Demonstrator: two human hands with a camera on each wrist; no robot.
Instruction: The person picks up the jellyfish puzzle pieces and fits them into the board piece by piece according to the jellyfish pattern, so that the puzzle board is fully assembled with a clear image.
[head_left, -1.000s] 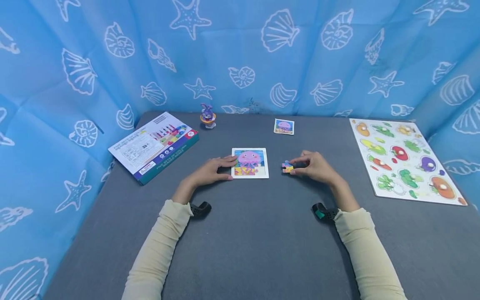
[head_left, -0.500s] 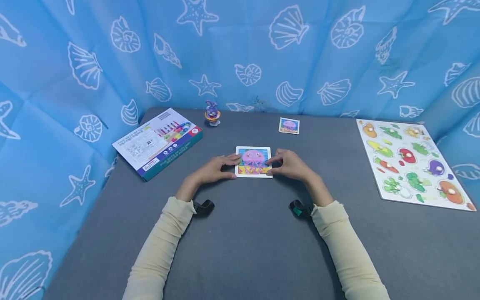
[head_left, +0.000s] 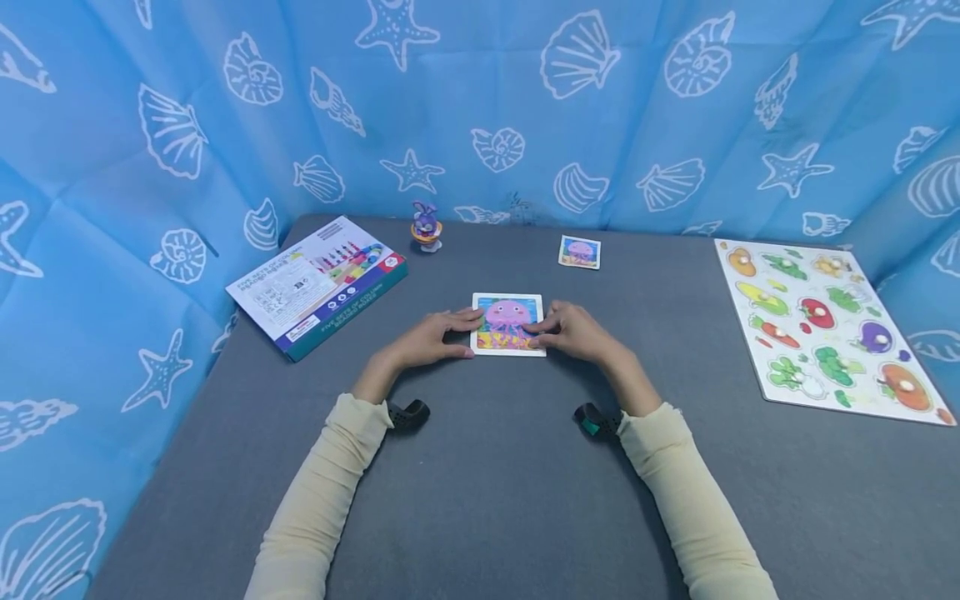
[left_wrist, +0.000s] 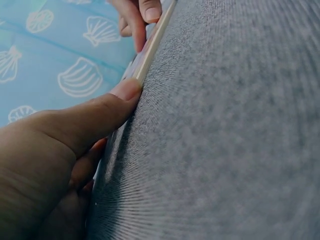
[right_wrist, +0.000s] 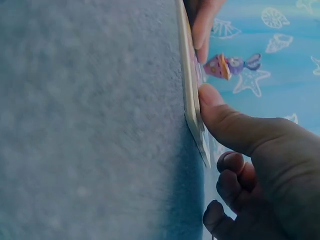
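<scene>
A small jigsaw puzzle point(head_left: 506, 312) with a pink jellyfish picture lies flat on the table in a white frame. At its left side my left hand point(head_left: 431, 338) holds the frame, thumb at the near corner and fingers along the edge. My right hand point(head_left: 573, 332) is over the lower right of the picture, thumb and index finger close together on the puzzle piece there, which they mostly hide. In the right wrist view the right thumb point(right_wrist: 220, 110) lies over the frame's edge and the other fingers are curled. The left thumb point(left_wrist: 112, 100) touches the frame's edge in the left wrist view.
A small jellyfish picture card point(head_left: 579, 252) lies behind the puzzle. A boxed set point(head_left: 315, 283) is at the left, beside a purple rabbit figurine point(head_left: 426, 227). At the right lies a vegetable peg board point(head_left: 832, 329). A blue shell-print curtain point(head_left: 480, 100) hangs behind the grey table point(head_left: 487, 483).
My right hand has brought the puzzle piece leftward into the lower right gap of the puzzle, and its fingers have since shifted slightly left. My left hand stays at the frame.
</scene>
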